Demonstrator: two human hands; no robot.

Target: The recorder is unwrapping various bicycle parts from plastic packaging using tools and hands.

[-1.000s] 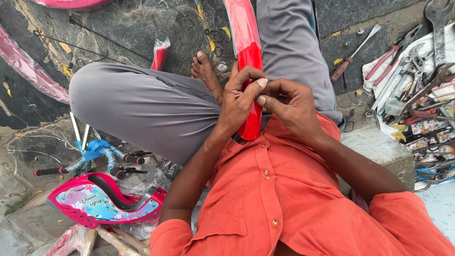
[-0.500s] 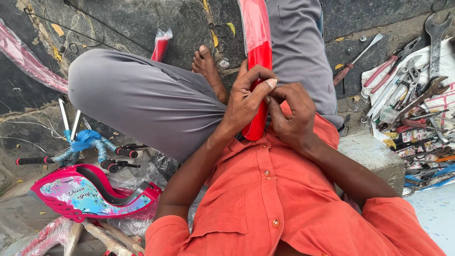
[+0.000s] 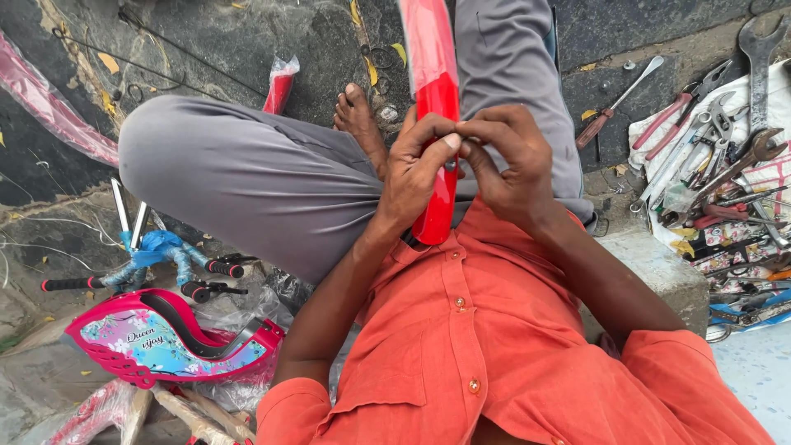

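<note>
Even daylight falls on rough, dark stone ground [image 3: 206, 49] strewn with dry yellow leaves [image 3: 109, 63]. A grey concrete block [image 3: 651, 268] stands at the right beside a white cloth [image 3: 659, 132]. Pale, patterned floor [image 3: 762, 383] shows in the lower right corner.

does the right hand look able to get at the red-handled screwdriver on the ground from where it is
Probably yes. The right hand is pinching at the red fender, but the red-handled screwdriver lies in the open on that side, with only the person's grey-trousered leg between.
</note>
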